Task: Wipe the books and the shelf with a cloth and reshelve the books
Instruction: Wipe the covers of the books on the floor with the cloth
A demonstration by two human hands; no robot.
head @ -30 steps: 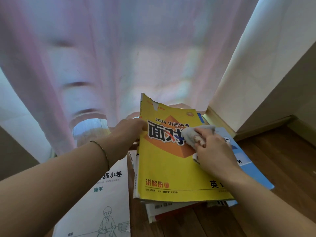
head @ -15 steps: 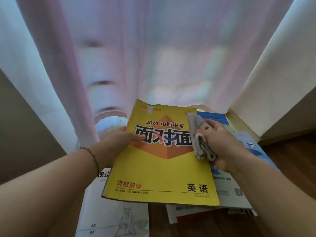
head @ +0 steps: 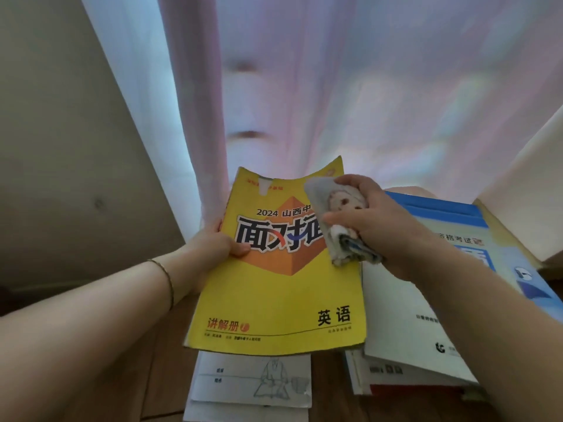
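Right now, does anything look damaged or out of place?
The yellow book has a small tear at its top edge, and that edge curls. The other books lie in a loose pile underneath, not shelved.

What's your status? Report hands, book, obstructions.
Left hand grips yellow book at its left edge, held up. Right hand holds folded cloth against cover's upper right. Blue-and-white books stacked underneath at right, nothing blocking.

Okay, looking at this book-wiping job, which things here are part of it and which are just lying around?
Part of the job:
- yellow book, gripped by the left hand
- cloth, bunched in the right hand, against the cover
- blue-and-white book stack
- white booklets on the floor

Just there:
- curtain
- wooden floor
- wall
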